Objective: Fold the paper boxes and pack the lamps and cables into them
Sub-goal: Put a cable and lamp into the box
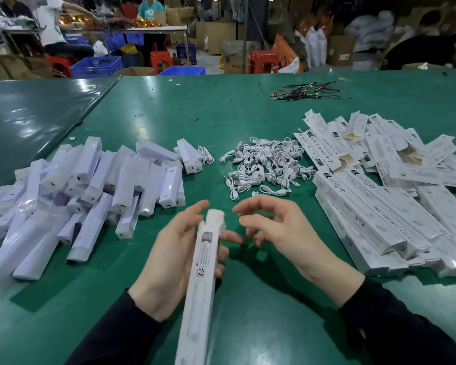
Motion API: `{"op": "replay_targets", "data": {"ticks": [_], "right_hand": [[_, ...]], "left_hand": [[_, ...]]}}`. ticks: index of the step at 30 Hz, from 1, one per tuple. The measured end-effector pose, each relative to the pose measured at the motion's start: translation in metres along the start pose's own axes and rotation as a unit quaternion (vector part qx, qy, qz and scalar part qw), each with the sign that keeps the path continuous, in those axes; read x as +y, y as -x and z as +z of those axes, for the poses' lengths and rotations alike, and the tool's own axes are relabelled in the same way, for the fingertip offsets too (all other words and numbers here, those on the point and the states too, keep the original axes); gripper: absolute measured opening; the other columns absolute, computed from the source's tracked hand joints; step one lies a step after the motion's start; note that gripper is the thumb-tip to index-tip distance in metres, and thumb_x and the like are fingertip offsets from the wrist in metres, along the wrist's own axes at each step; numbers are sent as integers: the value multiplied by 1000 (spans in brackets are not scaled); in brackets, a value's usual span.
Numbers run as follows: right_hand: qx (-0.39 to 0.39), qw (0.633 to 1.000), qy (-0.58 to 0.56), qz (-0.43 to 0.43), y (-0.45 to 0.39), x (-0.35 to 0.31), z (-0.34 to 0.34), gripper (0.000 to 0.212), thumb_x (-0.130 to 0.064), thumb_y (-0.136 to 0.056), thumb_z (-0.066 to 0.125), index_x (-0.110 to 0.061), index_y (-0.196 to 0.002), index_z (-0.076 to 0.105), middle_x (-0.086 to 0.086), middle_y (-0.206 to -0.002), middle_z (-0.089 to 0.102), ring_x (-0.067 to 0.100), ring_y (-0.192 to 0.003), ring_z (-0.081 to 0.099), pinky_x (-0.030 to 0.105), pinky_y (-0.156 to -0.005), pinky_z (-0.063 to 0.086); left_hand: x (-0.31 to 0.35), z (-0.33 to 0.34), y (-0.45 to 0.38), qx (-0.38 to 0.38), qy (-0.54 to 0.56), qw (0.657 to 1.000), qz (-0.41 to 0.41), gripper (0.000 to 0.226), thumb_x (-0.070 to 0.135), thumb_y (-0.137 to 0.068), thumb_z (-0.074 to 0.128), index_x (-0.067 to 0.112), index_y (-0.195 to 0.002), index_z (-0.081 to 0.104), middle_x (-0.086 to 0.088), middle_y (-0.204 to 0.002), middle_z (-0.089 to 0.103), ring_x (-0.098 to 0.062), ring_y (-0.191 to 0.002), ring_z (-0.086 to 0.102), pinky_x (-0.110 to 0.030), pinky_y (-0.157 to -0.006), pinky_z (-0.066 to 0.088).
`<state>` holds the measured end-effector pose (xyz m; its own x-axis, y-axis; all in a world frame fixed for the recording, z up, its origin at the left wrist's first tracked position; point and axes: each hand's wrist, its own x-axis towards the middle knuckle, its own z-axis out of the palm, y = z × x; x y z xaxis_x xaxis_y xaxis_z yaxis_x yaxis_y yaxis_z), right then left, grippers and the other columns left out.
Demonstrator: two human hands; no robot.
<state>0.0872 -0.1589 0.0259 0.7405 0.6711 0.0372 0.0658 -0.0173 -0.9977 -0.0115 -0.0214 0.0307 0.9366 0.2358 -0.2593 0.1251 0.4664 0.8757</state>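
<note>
Gripping a long paper box point(199, 291) upright in curled fingers, the left hand point(169, 259) holds it above the table point(248, 127) — the right hand point(279, 233) hovers just beside its top, fingers loose, holding nothing. Lamps point(90, 185) lie beyond the left hand, cables point(263, 164) beyond the right.

The left hand point(179, 256) is gripping a long white paper box point(200, 291), its fingers curling round the far side, while a white lamp end point(216, 216) is poking out of the box's open top. The right hand point(279, 233) is hovering just right of that opening, fingers loosely curled and holding nothing. Bare lamps point(90, 191) are lying heaped beyond the left hand, white cables point(263, 164) (coiled) beyond both hands, and boxes point(379, 185) are piling up to the right of the right hand.
</note>
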Motion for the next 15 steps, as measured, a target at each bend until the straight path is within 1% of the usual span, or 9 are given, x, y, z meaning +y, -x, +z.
{"op": "replay_targets", "data": {"ticks": [1,2,4,6,7,8,10,12,15], "right_hand": [[19,1000,4,-11,0,1,0,14,-2,-85,69,-14,-83,74,-6,-73,66,11,-59,56,21,-52,44],[28,999,13,-17,0,2,0,12,-4,-84,71,-15,-82,74,-7,-71,67,12,-60,55,20,-53,44],[15,999,35,-28,2,4,3,7,-11,-83,75,-17,-84,77,-5,-79,72,17,-67,59,19,-58,45],[-8,998,53,-41,4,6,8,11,-13,-82,78,-17,-91,77,-1,-96,71,20,-85,67,25,-73,51],[-18,997,62,-50,6,8,11,15,-13,-81,79,-17,-95,77,0,-100,69,19,-91,68,28,-81,53],[-26,996,71,-56,8,8,13,19,-14,-80,80,-19,-97,77,-1,-102,67,17,-94,68,28,-84,53],[-38,994,88,-57,11,7,16,26,-18,-78,81,-23,-103,75,-2,-105,66,13,-92,66,19,-79,49],[-44,992,102,-54,12,7,17,32,-22,-77,83,-28,-106,73,-5,-107,64,15,-88,64,15,-75,45],[-62,990,111,-61,14,7,19,40,-26,-73,83,-32,-110,70,-4,-113,61,8,-99,62,15,-81,44]], "left_hand": [[2,-2,4,-5,47,999,-13,25,23,-97,34,16,-115,50,-29,-94,65,-25,-59,49,-30,-50,41],[3,-5,6,-8,55,998,-14,24,26,-95,37,13,-109,51,-29,-93,66,-25,-60,47,-31,-51,41],[1,-7,5,-13,53,998,-15,27,30,-88,44,9,-102,54,-18,-86,67,-22,-62,47,-33,-54,42],[0,-6,4,-15,66,998,-21,32,33,-90,42,9,-106,56,-13,-88,64,-20,-62,50,-34,-58,42],[-1,-6,3,-12,73,997,-26,36,34,-94,37,8,-108,58,-14,-90,64,-19,-60,52,-34,-59,42],[-2,-6,3,-8,75,997,-28,39,34,-97,33,7,-107,59,-13,-89,63,-19,-58,52,-33,-58,42],[-2,-5,4,0,85,996,-24,36,30,-93,38,5,-98,63,-9,-77,60,-18,-54,50,-31,-53,41],[-1,-4,4,1,100,995,-23,33,26,-86,44,4,-95,67,-9,-76,60,-19,-54,48,-31,-52,39],[0,-4,4,10,118,992,-36,37,21,-84,43,3,-111,62,-14,-88,58,-23,-64,43,-32,-55,37]]}}
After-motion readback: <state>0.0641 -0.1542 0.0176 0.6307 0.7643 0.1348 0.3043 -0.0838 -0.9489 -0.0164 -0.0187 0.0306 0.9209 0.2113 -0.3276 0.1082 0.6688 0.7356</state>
